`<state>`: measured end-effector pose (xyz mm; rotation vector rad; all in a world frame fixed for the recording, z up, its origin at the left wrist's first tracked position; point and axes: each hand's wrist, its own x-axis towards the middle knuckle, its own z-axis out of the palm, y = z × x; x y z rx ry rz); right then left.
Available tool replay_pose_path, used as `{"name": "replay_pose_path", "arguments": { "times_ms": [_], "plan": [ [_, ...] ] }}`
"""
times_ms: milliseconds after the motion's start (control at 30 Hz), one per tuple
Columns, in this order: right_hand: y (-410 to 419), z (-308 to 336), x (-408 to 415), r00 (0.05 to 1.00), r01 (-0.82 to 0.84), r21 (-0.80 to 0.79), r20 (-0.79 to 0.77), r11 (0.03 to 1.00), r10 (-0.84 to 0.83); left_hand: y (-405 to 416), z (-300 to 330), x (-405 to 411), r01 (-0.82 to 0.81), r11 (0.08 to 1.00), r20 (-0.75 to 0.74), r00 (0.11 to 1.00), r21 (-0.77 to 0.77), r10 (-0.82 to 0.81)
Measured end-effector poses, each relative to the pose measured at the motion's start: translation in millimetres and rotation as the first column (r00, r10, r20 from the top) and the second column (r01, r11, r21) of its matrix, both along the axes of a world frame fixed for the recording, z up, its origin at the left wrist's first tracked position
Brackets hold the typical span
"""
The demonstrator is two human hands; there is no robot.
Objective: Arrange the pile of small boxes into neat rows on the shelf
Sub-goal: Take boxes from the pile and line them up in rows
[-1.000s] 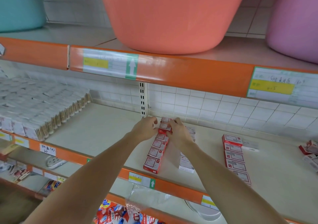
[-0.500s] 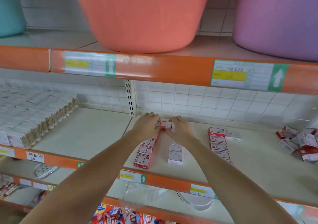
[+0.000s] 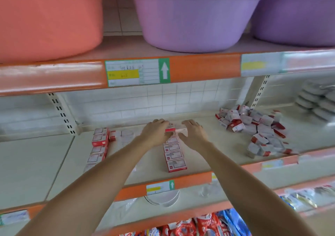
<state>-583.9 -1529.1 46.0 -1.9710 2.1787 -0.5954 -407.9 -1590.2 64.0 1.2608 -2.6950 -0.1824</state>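
Small red-and-white boxes lie in rows on the cream shelf (image 3: pixel 217 159). One row (image 3: pixel 99 145) runs front to back at the left, and another row (image 3: pixel 175 156) stands in the middle. My left hand (image 3: pixel 155 133) and right hand (image 3: pixel 194 133) meet at the back end of the middle row. Between them they hold a small box (image 3: pixel 175 128) by its two ends. A loose pile of the same boxes (image 3: pixel 257 128) lies on the shelf to the right, apart from both hands. My left forearm hides part of a further row beside the left one.
The orange shelf edge (image 3: pixel 190 181) carries price labels. A salmon tub (image 3: pixel 49 18) and purple tubs (image 3: pixel 195 14) stand on the shelf above. An upright slotted post (image 3: pixel 62 114) is at the back left. Stacked grey packs (image 3: pixel 317 103) sit far right, and packaged goods (image 3: pixel 199 225) lie below.
The view has swung right, bringing the pile into sight. Both hands have moved from the back of the left row to the back of the middle row, with a box between them.
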Motion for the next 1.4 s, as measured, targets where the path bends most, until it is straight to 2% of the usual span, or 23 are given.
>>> {"name": "replay_pose_path", "arguments": {
  "times_ms": [267,600,800,967,1133,1400],
  "plan": [
    [60,0,-120,0.975,0.22,-0.007,0.036,0.976,-0.219,28,0,-127,0.162,0.987,0.04,0.986,-0.01,-0.161],
    [93,-11,-228,0.929,0.354,0.064,0.089,0.933,-0.359,54,-6,-241,0.18,0.984,-0.005,0.984,0.014,-0.18],
    [81,-19,-260,0.945,0.312,0.078,0.079,0.947,-0.317,52,-17,-277,0.116,0.991,-0.017,0.993,0.064,-0.115],
    [67,-25,-281,0.968,0.25,0.086,0.013,0.964,-0.252,47,-26,-299,0.012,0.993,-0.103,0.995,0.12,0.0],
    [54,-30,-292,0.975,0.222,0.098,-0.05,0.97,-0.218,46,-34,-316,-0.069,0.983,-0.108,0.99,0.171,0.088],
    [49,-32,-297,0.975,0.221,0.149,-0.055,0.964,-0.215,46,-47,-337,-0.206,0.969,-0.09,0.971,0.136,0.219]
  ]
}}
